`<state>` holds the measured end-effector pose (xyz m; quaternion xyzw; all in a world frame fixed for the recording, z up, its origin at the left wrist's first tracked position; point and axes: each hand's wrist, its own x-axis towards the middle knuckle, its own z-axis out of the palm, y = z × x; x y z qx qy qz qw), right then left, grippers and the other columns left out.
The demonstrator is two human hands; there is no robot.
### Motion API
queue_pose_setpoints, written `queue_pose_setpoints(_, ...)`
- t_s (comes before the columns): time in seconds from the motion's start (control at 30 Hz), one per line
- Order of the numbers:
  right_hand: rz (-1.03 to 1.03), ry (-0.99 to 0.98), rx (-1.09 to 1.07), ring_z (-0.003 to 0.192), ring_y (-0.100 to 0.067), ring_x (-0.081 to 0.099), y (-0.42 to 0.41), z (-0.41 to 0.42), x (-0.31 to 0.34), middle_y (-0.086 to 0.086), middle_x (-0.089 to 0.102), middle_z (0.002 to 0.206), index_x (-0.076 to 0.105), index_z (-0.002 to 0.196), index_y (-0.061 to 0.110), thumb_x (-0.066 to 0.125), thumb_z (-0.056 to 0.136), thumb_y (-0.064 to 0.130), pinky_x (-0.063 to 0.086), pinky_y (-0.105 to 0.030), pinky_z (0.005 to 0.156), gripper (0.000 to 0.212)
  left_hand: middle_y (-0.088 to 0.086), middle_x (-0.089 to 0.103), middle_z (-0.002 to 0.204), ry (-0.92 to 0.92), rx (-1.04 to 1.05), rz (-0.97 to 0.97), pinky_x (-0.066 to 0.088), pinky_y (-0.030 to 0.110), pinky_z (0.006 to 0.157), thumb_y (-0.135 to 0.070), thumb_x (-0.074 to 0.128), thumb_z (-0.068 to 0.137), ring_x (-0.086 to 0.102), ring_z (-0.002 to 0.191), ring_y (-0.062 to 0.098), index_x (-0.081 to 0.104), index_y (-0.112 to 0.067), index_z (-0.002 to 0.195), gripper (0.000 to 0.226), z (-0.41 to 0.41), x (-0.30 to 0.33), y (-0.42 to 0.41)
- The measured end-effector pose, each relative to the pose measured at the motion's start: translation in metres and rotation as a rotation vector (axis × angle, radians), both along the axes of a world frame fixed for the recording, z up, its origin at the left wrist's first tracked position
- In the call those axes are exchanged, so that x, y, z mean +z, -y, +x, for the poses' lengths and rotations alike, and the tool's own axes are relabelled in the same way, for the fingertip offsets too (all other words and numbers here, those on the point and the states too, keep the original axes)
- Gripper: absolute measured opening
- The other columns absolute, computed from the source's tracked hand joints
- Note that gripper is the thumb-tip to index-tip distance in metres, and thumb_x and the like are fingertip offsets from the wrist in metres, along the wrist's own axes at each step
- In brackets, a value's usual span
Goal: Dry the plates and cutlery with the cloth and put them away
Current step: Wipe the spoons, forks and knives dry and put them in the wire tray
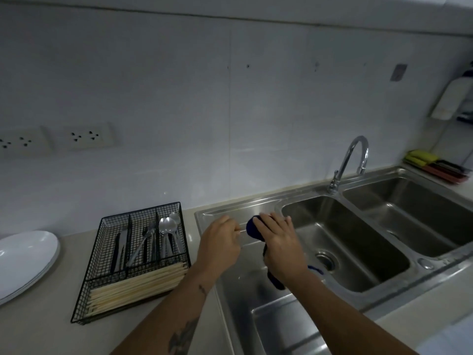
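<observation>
Over the sink's draining board (225,216), the left hand (220,243) pinches a thin chopstick (240,230); the right hand (279,239) wraps the dark cloth (252,228) around it. Draw it through steadily, then rack it in the wire tray (107,275).

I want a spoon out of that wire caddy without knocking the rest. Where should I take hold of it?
Pinch a spoon by its bowl, coming from above. The bowls lie at the far end of the caddy, raised and exposed, while the handles run down between the forks and the divider.
</observation>
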<state>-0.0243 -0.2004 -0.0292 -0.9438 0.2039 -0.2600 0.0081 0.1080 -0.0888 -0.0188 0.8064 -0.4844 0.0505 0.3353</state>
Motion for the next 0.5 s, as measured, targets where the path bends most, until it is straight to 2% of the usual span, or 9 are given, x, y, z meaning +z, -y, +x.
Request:
queue_pose_setpoints(0.07, 0.065, -0.010, -0.093, 0.119, -0.031, 0.051, 0.018, -0.014, -0.002, -0.002, 0.060, 0.121, 0.060, 0.119, 0.016, 0.072, 0.056, 0.002, 0.036, -0.055, 0.103, 0.066, -0.002, 0.057, 0.087, 0.005, -0.024, 0.027, 0.048, 0.034, 0.069, -0.009, 0.057, 0.092, 0.054, 0.078, 0.016, 0.065, -0.010, 0.083, 0.013, 0.001, -0.004, -0.004)
queue_pose_setpoints(0.17, 0.144, 0.031, -0.140, 0.108, -0.034, 0.058, 0.037, -0.037, -0.006, -0.006, 0.065, 0.111, 0.065, 0.110, 0.012, 0.067, 0.053, -0.006, 0.045, -0.053, 0.093, 0.060, -0.005, 0.057, 0.087, -0.005, -0.017, 0.096, 0.048, 0.031, 0.068, -0.012, 0.055, 0.094, 0.057, 0.080, 0.016, 0.069, -0.013, 0.088, 0.016, 0.002, -0.011, -0.014)
queue_pose_setpoints(0.3, 0.108, 0.127, -0.170, 0.112, -0.033, 0.057, 0.019, -0.039, 0.000, -0.006, 0.066, 0.114, 0.065, 0.115, 0.010, 0.072, 0.054, -0.016, 0.045, -0.055, 0.097, 0.066, -0.004, 0.064, 0.094, -0.019, -0.042, 0.181, 0.048, 0.028, 0.071, -0.015, 0.051, 0.096, 0.061, 0.086, 0.019, 0.072, -0.019, 0.098, 0.022, 0.000, -0.001, -0.013)
queue_pose_setpoints(0.4, -0.012, 0.081, -0.074, 0.112, -0.032, 0.057, 0.000, -0.027, 0.006, -0.004, 0.064, 0.116, 0.064, 0.114, 0.013, 0.076, 0.051, -0.007, 0.042, -0.052, 0.096, 0.068, -0.001, 0.064, 0.089, -0.046, -0.083, 0.211, 0.042, 0.027, 0.063, -0.015, 0.047, 0.095, 0.057, 0.078, 0.018, 0.071, -0.021, 0.099, 0.024, -0.007, 0.010, -0.005)
queue_pose_setpoints(0.5, -0.057, -0.038, -0.013, 0.121, -0.032, 0.049, -0.004, -0.023, -0.002, -0.003, 0.058, 0.125, 0.059, 0.122, 0.015, 0.075, 0.058, 0.007, 0.035, -0.055, 0.103, 0.066, -0.003, 0.059, 0.074, -0.052, -0.043, 0.218, 0.033, 0.026, 0.055, -0.018, 0.048, 0.091, 0.052, 0.066, 0.018, 0.066, -0.021, 0.081, 0.021, -0.010, 0.017, -0.006)
